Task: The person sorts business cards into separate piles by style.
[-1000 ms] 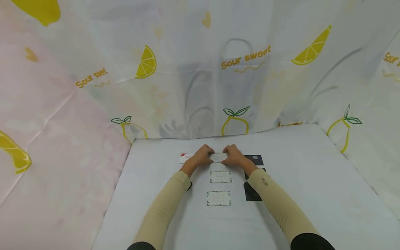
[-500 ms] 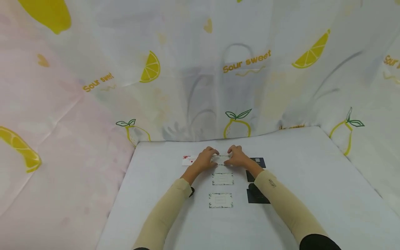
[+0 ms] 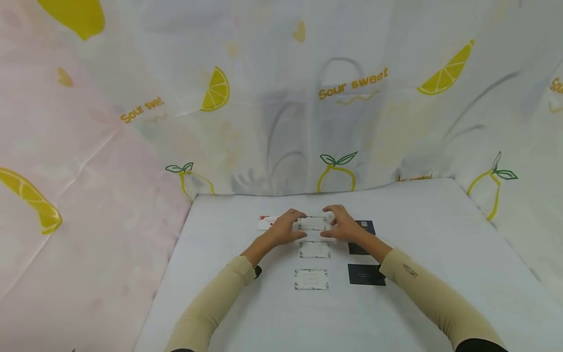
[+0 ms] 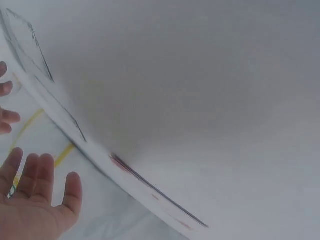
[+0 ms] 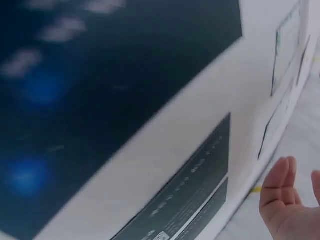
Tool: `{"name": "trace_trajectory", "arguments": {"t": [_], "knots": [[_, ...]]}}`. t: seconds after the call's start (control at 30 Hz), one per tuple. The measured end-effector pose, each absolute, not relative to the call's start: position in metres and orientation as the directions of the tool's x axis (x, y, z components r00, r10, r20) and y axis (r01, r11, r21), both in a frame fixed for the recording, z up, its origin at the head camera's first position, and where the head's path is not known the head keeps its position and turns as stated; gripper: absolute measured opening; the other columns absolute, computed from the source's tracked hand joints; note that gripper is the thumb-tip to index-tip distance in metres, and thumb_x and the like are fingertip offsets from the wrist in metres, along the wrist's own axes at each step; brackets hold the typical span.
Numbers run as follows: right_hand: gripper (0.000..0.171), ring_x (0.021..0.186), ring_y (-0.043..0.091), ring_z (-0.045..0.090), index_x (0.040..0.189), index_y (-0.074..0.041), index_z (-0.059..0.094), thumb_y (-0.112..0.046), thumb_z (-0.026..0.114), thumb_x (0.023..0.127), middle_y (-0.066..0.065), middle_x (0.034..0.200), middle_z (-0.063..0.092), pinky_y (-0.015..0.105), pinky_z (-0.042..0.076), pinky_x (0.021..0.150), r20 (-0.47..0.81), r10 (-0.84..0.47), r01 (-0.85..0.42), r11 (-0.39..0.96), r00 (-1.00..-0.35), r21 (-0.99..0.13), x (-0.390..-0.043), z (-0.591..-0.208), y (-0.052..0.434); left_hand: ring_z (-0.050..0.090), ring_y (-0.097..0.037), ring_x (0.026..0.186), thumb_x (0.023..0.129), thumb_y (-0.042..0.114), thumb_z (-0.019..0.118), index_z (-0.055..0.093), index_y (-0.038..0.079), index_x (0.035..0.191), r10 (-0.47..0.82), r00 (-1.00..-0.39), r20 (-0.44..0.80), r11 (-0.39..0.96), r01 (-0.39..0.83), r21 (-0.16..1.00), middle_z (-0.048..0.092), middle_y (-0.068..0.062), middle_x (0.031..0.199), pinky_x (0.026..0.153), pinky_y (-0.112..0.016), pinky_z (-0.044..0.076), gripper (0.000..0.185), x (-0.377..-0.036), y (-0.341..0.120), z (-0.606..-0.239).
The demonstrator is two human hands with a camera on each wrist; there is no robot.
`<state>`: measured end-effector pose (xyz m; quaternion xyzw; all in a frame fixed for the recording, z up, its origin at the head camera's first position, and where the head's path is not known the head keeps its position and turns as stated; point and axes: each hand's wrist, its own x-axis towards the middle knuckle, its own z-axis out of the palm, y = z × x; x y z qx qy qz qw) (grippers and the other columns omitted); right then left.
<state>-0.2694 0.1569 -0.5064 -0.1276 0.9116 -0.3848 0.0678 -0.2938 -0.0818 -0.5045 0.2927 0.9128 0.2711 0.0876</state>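
A white card with a leafy green border [image 3: 313,223] lies at the far end of a column of three such cards. My left hand [image 3: 285,229] is at its left edge, fingers and thumb spread and loosely bent. On the other side, my right hand [image 3: 345,226] stands a little off the right edge with thumb and fingers apart. Neither hand grips anything. Below it lie the middle leafy card [image 3: 314,250] and the nearest leafy card [image 3: 311,279]. In the wrist views, the left hand [image 4: 37,197] and right hand [image 5: 286,200] both show relaxed, empty fingers.
A white card with red flowers [image 3: 266,222] lies left, partly behind the left hand. To the right are three dark cards: a far one [image 3: 368,226], a middle one [image 3: 358,249] partly under the forearm, and a near one [image 3: 366,275]. A white table [image 3: 228,313] meets a lemon-print cloth [image 3: 281,98].
Both hands have let go of the far leafy card and spread apart, the right hand moving rightward. The card stays flat in line with the other two. The view has shifted slightly.
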Motion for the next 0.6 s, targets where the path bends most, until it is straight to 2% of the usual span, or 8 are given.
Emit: {"name": "trace_trajectory", "arguments": {"t": [0.23, 0.4, 0.6], "knots": [[0.079, 0.104, 0.028, 0.06, 0.145, -0.008, 0.041, -0.022, 0.083, 0.08, 0.021, 0.151, 0.033, 0.039, 0.053, 0.083, -0.002, -0.287, -0.185, 0.625, -0.958, -0.759, -0.25, -0.505, 0.163, 0.054, -0.031, 0.126, 0.088, 0.028, 0.076, 0.05, 0.009, 0.141, 0.613, -0.788, 0.06, 0.6, 0.514, 0.613, 0.048, -0.011, 0.144, 0.104, -0.044, 0.046, 0.062, -0.282, -0.089, -0.502], [0.078, 0.099, 0.023, 0.059, 0.144, -0.009, 0.044, -0.022, 0.084, 0.079, 0.019, 0.149, 0.037, 0.035, 0.05, 0.08, -0.021, -0.288, -0.172, 0.627, -0.957, -0.76, -0.242, -0.509, 0.162, 0.052, -0.032, 0.128, 0.086, 0.029, 0.077, 0.049, 0.007, 0.141, 0.65, -0.757, 0.062, 0.573, 0.543, 0.614, 0.046, -0.011, 0.145, 0.107, -0.043, 0.043, 0.065, -0.275, -0.091, -0.505], [0.074, 0.098, 0.022, 0.06, 0.141, -0.008, 0.048, -0.022, 0.084, 0.079, 0.018, 0.145, 0.044, 0.036, 0.049, 0.081, -0.027, -0.283, -0.16, 0.614, -0.959, -0.773, -0.237, -0.512, 0.159, 0.058, -0.025, 0.112, 0.084, 0.028, 0.08, 0.05, 0.009, 0.14, 0.634, -0.773, 0.005, 0.601, 0.497, 0.626, 0.051, -0.01, 0.14, 0.095, -0.039, 0.049, 0.066, -0.269, -0.092, -0.504]]}}
